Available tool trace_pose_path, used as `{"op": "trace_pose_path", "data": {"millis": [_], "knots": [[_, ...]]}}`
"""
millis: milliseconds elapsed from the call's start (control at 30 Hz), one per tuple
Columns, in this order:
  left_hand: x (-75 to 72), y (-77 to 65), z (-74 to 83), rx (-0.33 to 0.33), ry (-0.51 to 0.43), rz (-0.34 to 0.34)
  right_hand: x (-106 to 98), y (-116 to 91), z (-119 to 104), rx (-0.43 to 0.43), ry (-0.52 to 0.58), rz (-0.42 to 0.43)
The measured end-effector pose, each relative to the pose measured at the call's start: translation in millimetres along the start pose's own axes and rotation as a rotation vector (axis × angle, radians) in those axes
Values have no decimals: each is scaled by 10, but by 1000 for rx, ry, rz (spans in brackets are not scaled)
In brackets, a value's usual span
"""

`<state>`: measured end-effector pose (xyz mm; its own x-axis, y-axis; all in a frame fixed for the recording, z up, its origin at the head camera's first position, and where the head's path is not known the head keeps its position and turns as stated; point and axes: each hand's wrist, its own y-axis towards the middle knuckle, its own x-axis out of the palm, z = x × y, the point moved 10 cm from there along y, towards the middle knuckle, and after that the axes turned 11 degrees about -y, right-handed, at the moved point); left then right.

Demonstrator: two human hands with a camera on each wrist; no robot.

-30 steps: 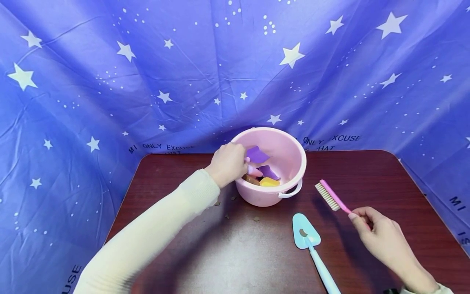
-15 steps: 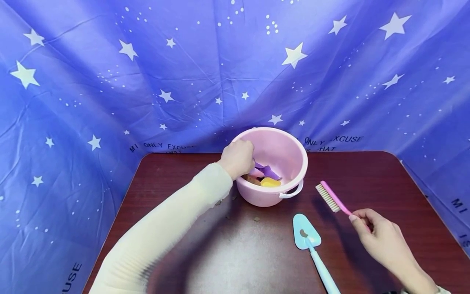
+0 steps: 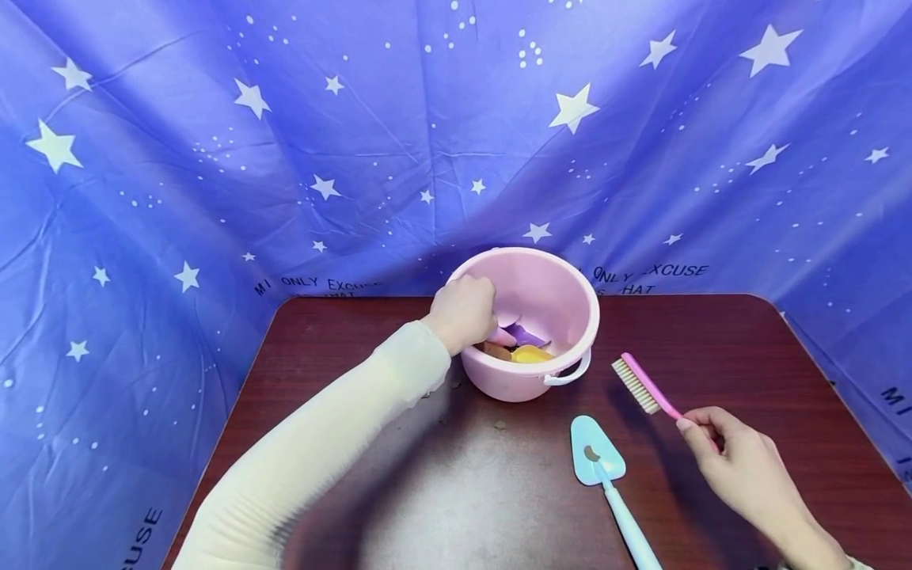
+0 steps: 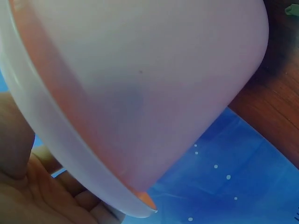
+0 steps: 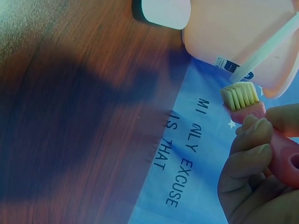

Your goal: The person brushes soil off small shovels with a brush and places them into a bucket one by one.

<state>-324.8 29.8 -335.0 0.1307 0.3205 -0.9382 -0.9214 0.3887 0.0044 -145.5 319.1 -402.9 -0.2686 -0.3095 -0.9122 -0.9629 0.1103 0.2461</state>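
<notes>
A pink bucket [image 3: 509,386] with a white handle stands at the back of the table. My left hand [image 3: 465,313] reaches over its left rim, and its fingertips are hidden inside. I cannot tell whether that hand holds anything. Below its fingers lie a pink piece [image 3: 503,338], a purple piece [image 3: 529,336], a yellow piece [image 3: 531,355] and a brown piece [image 3: 495,350]. My right hand [image 3: 741,463] pinches the handle of a pink brush [image 3: 644,383] with pale bristles, raised right of the bucket. In front lies a light blue toy shovel [image 3: 595,451], a small brown scrap on its blade.
Several small brown scraps [image 3: 500,425] are scattered on the dark red table [image 3: 342,332], left and front of the bucket. A blue curtain [image 3: 399,158] with white stars closes off the back and sides.
My left hand has moved slightly right and deeper into the bucket. The upper purple piece beside its fingers has dropped out of sight. The right hand and brush stay almost still.
</notes>
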Motion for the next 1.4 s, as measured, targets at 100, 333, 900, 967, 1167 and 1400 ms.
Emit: {"op": "trace_pose_path", "data": {"millis": [100,333,900,967,1167,1400], "knots": [[-21,-21,14,12,-2,14,6,0,-3,4,-3,-3],[-90,-100,86,98,47,82,3,-11,-15,4,3,6],[-179,-457,187,235,68,259,-29,-26,4,4,16,29],[-200,-509,199,255,46,286,-33,-32,-1,1,19,34],[-253,-683,258,334,-39,358,-38,-38,-6,-1,24,40],[-265,-854,310,413,-113,432,-34,-34,12,12,23,31]]}}
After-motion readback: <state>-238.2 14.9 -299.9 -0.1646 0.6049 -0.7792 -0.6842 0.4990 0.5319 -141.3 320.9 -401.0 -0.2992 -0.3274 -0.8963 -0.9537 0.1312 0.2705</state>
